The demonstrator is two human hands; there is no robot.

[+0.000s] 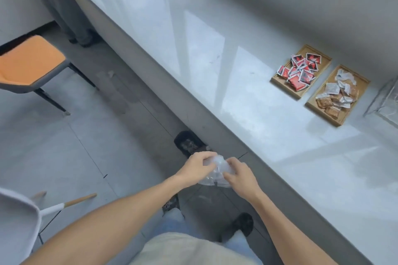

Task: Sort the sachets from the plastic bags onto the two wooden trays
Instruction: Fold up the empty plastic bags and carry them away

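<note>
Left hand (197, 166) and right hand (239, 175) both closed around a crumpled clear plastic bag (216, 171)

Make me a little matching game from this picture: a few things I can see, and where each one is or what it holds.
Things:
1. far wooden tray
2. near wooden tray
3. clear plastic bag
4. orange chair

Descriptions:
A. held between both hands, off the counter
B. holds red sachets
C. stands on the floor
D. holds white and brown sachets

Pairs: 1-B, 2-D, 3-A, 4-C
</note>
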